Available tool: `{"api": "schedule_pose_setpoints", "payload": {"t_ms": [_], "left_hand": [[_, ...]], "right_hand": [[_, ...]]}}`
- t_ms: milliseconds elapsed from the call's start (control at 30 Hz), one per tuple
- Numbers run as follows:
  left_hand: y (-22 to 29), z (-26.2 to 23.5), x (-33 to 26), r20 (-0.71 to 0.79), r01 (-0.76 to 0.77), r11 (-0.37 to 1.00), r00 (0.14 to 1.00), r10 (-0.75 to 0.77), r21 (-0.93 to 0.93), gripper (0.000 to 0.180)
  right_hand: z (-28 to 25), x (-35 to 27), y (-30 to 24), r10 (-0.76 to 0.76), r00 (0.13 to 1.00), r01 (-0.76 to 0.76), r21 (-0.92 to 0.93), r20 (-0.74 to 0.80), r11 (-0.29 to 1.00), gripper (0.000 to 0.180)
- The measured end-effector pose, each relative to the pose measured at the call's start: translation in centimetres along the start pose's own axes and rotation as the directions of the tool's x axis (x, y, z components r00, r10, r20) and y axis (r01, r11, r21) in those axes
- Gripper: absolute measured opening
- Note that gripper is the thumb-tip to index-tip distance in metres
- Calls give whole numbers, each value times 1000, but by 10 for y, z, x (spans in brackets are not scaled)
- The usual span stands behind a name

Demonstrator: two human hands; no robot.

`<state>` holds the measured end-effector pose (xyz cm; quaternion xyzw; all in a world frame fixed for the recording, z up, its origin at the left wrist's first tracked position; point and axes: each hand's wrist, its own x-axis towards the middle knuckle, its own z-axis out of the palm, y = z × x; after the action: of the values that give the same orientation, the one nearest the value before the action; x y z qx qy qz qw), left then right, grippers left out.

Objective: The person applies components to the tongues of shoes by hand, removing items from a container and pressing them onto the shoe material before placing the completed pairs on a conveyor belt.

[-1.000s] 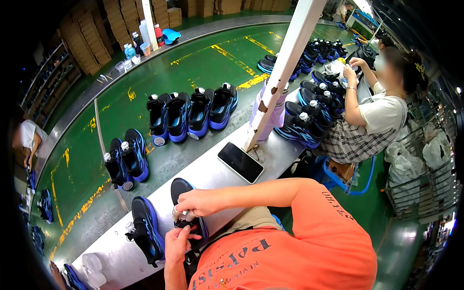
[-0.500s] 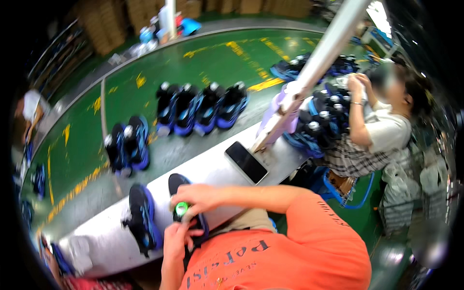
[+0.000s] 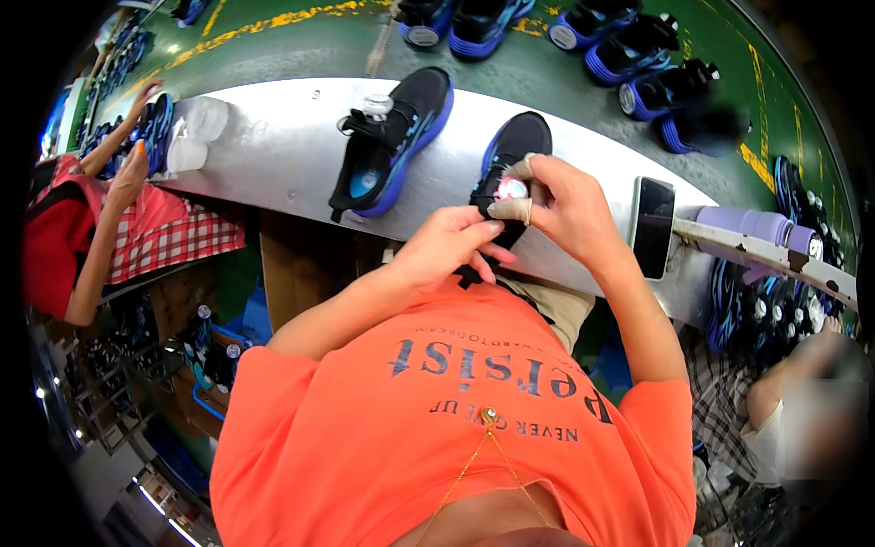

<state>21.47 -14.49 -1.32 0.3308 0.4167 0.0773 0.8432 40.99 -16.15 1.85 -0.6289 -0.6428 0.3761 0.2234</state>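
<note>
On the metal bench in front of me, a black and blue sneaker [image 3: 519,137] points its toe away from me. A round pink and white dial [image 3: 510,189] sits on its upper. My right hand [image 3: 574,210], with beige covers on the thumb and a finger, is closed in a pinch around that dial. Beside the shoe's near end is my left hand [image 3: 442,248], its fingers apart and partly over the shoe opening; no object shows in it. To the left stands a matching sneaker [image 3: 392,150] with a clear-white dial [image 3: 376,106]. My hands hide the near shoe's heel.
A phone [image 3: 653,226] lies on the bench [image 3: 273,137], right of my hand, near a purple bottle [image 3: 743,228] and a metal post [image 3: 775,255]. Clear plastic cups [image 3: 190,137] stand left. Several sneakers [image 3: 629,50] rest beyond the bench. Co-workers sit at both sides.
The view has swung round and down to the bench. My right hand remains at the dial, which has gone from green to pink. My left hand stays beside the shoe.
</note>
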Motion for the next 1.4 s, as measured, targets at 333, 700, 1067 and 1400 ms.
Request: {"api": "schedule_pose_setpoints", "payload": {"t_ms": [333, 700, 1067, 1400], "left_hand": [[14, 13, -3, -12, 0, 1000, 1000, 0, -10, 29], [7, 18, -7, -21, 9, 999, 1000, -10, -36, 29], [6, 22, -6, -32, -47, 997, 998, 45, -57, 29], [6, 23, -3, -42, -28, 997, 999, 25, -74, 29]], "right_hand": [[-10, 0, 6, -118, 992, 116, 62, 35, 991, 37], [-10, -4, 4, -94, 994, 88, 90, 57, 992, 36], [5, -8, 4, -44, 998, 48, 88, -43, 995, 27], [4, -8, 4, -59, 996, 63, 49, -69, 997, 30]]}}
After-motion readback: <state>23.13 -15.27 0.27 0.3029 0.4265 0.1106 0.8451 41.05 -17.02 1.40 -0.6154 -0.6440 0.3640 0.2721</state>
